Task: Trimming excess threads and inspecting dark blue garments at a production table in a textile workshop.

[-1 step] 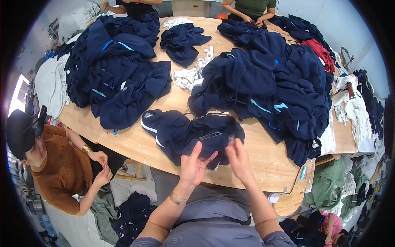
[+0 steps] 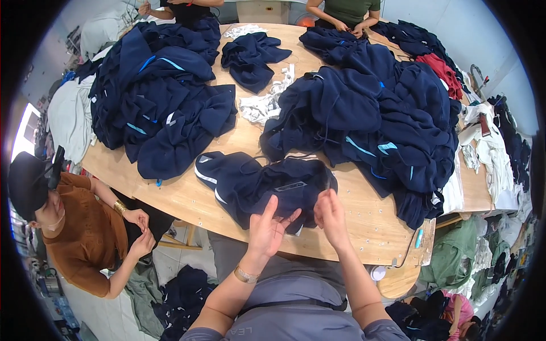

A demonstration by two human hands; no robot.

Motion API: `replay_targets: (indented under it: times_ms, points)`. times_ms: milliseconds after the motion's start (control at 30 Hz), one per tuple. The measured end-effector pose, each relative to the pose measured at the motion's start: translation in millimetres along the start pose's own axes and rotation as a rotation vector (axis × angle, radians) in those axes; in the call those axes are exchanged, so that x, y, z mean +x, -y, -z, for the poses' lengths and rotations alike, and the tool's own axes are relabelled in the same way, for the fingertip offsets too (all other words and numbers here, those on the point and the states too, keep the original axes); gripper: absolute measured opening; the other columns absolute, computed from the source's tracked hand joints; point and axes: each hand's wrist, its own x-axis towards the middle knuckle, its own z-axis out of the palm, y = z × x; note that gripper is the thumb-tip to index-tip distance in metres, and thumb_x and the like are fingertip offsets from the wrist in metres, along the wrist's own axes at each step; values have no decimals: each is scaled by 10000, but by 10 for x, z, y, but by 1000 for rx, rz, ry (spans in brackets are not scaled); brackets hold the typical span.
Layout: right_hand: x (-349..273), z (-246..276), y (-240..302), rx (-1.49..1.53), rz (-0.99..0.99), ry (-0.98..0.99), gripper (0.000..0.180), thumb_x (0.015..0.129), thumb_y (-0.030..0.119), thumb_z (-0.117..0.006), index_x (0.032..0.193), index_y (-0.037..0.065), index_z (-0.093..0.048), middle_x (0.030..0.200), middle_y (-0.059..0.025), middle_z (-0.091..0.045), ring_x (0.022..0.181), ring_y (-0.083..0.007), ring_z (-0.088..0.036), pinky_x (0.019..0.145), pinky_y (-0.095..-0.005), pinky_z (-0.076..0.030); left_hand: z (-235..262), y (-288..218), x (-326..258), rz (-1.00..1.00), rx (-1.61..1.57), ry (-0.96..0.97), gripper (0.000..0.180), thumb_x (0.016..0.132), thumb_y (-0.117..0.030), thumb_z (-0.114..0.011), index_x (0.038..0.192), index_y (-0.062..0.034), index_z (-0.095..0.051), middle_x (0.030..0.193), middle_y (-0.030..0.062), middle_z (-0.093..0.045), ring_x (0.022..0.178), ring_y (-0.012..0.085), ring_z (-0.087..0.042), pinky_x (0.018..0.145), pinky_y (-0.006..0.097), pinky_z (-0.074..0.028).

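In front of me a navy garment [image 2: 259,184] lies bunched near the table's edge, with a white stripe on its left side and a grey-outlined patch in its middle. My left hand [image 2: 268,228] is open at its near edge, thumb up and fingers apart; whether it touches the cloth I cannot tell. Just to the right, my right hand [image 2: 331,219] is closed in a pinch, raised over the garment's right end. A thin, blurred thing seems to stick up from its fingertips, too indistinct to name.
Big heaps of navy garments lie on the wooden table [image 2: 364,227], at left [image 2: 159,96] and right. White scraps [image 2: 261,108] lie between them. A small turquoise tool [image 2: 419,238] is near the right corner. A co-worker [image 2: 85,221] sits at left; two others stand across the table.
My right hand has shifted very slightly and its fingers are drawn closer together. My left hand and the garment look the same.
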Motion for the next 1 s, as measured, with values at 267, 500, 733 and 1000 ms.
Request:
replay_targets:
  times_ms: [267,500,733,1000]
  points:
    - [86,-27,66,877,-143,174,68,915,160,-475,896,119,-424,776,-44,-456,641,-155,-490,488,-257,-360,160,58,47,-18,-1,140,240,934,-206,-472,911,-8,-605,935,88,-628,902,169,-600,863,392,-502]
    - [99,-45,21,788,-123,206,80,897,79,-481,886,113,-410,813,-78,-507,498,-141,-484,382,-214,-315,-62,98,34,-108,130,143,266,826,45,-575,1073,14,-482,985,73,-563,874,142,-581,843,276,-485]
    - [38,-122,-18,552,-71,146,174,875,32,-520,867,117,-368,794,-81,-544,438,-106,-469,343,-188,-291,58,177,114,-210,229,199,443,751,127,-607,1143,8,-439,1103,101,-514,1007,163,-531,890,286,-451]
    - [54,-100,-137,30,199,-64,180,890,24,-495,870,77,-324,862,-95,-534,479,-78,-494,391,-187,-375,46,78,90,-103,150,249,526,735,154,-596,1196,-10,-403,1162,105,-476,1076,173,-491,900,280,-449]
